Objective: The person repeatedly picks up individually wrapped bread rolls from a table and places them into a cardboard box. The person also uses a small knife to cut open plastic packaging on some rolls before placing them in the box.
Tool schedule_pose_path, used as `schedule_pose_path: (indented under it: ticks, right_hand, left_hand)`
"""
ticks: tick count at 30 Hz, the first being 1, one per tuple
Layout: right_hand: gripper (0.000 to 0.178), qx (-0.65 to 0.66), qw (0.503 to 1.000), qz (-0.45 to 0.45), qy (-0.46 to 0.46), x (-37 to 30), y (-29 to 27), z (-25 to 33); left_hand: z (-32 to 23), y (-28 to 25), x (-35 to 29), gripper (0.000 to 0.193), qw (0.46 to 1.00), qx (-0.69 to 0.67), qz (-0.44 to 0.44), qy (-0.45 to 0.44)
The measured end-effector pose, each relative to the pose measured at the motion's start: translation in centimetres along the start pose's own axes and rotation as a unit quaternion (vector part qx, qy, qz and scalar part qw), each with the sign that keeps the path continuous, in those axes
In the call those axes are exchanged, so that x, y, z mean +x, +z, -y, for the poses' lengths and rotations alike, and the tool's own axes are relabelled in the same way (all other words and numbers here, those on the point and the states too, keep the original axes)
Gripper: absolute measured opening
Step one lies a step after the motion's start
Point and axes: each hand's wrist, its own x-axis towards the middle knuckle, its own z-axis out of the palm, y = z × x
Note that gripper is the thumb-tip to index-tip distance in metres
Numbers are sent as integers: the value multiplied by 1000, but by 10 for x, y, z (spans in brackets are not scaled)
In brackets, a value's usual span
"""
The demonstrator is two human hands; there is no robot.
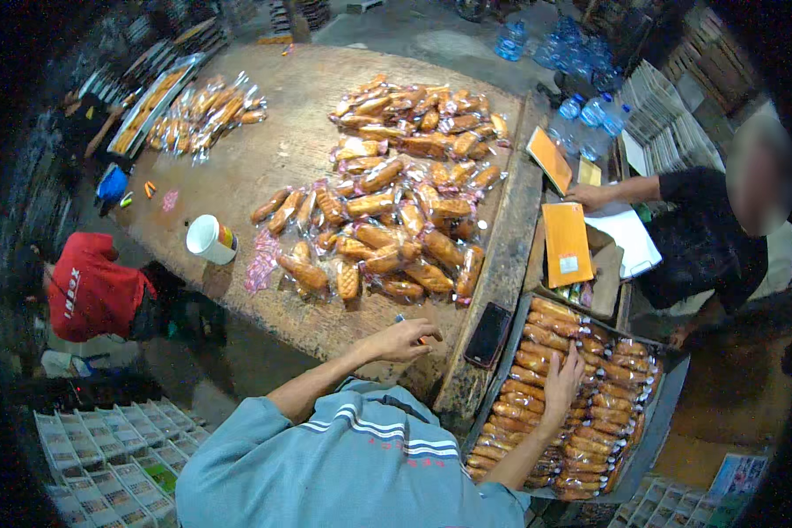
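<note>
Near the front edge of the wooden table, my left hand is closed, its fingers curled. A small bit of orange and blue shows at the fingers, too small to name. To the right, my right hand reaches over a dark tray packed with wrapped bread rolls in rows. Its fingers are stretched out over the rolls; I cannot tell whether they touch one. Ahead of my left hand lies a loose heap of golden-brown bread rolls in see-through wrappers.
A black phone lies between my hands on the wooden table. A white cup, pink bits and another bread pile are further left. A co-worker's hand is beside orange-covered books. A person in red is at left.
</note>
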Motion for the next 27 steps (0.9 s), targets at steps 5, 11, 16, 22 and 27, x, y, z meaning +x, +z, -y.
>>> schedule_pose_path:
  ticks: [5,11,16,22,27]
  right_hand:
    - [56,54,992,-109,22,-1,6,1]
    - [54,37,991,-123,35,-6,12,14]
    - [52,31,990,-119,69,-11,15,19]
    - [56,-19,973,-216,75,-10,16,44]
    - [59,-30,980,-198,-7,0,23,99]
  left_hand:
    - [-29,-58,-27,32,997,11,-80,-13]
    - [-28,-138,-72,32,957,-37,-266,-108]
    - [33,-218,-108,35,855,107,-457,-219]
    - [137,-286,-145,42,786,190,-510,-292]
    - [226,-313,-133,51,743,302,-422,-422]
